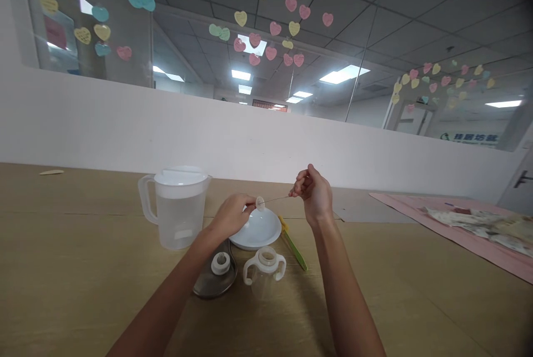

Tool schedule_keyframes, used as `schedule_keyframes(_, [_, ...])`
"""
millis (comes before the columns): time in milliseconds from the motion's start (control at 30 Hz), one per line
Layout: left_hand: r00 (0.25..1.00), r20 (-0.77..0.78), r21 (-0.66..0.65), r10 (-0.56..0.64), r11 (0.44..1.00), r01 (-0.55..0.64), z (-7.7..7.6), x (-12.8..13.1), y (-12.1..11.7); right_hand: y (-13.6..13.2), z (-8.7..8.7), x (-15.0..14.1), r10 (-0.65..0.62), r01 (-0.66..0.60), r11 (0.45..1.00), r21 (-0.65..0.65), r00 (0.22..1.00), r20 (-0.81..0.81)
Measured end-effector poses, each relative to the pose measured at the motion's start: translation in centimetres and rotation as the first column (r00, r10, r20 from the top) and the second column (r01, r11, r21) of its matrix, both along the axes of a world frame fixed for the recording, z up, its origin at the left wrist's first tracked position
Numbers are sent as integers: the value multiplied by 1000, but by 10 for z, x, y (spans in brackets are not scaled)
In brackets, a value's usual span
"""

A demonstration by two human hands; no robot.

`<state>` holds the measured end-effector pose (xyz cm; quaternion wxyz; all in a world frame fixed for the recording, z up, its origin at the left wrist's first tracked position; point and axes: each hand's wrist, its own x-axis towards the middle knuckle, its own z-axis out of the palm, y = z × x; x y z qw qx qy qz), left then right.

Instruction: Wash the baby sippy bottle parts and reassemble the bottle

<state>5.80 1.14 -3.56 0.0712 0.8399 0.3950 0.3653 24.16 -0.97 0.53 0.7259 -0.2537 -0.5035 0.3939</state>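
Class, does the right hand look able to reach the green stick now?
Probably yes: nothing covers the green stick beside the bowl, though the right hand is busy with a thin strand.

Both arms fwd, L hand (236,214) palm-down w/ fingertips pinched, R hand (313,193) raised, wrist bent, fingers curled.

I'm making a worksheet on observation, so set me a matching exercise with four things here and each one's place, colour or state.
1. pitcher
2. two-handled bottle
3. long thin tool
4. small clear piece

A. green and yellow
B. at the left hand's fingers
C. left of the white bowl
D. upright, round mouth uncovered

Pairs: 1-C, 2-D, 3-A, 4-B
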Motion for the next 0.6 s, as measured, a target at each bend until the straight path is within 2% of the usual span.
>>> schedule_keyframes(200, [999,-39,60,17,998,-15,-3,-1,3,0,-1,2,5,2,999,-53,992,126])
schedule_keyframes(400, [998,-59,72,20,997,-16,-1,3,-2,-1,-1,-2,-14,21,999,-50,990,140])
schedule_keyframes(533, [998,-57,61,-16,998,19,1,7,-5,2,-3,-6,-76,82,996,-28,982,173])
schedule_keyframes(600, [998,-66,68,-6,998,10,2,8,-6,3,-4,-7,-159,165,986,-10,964,212])
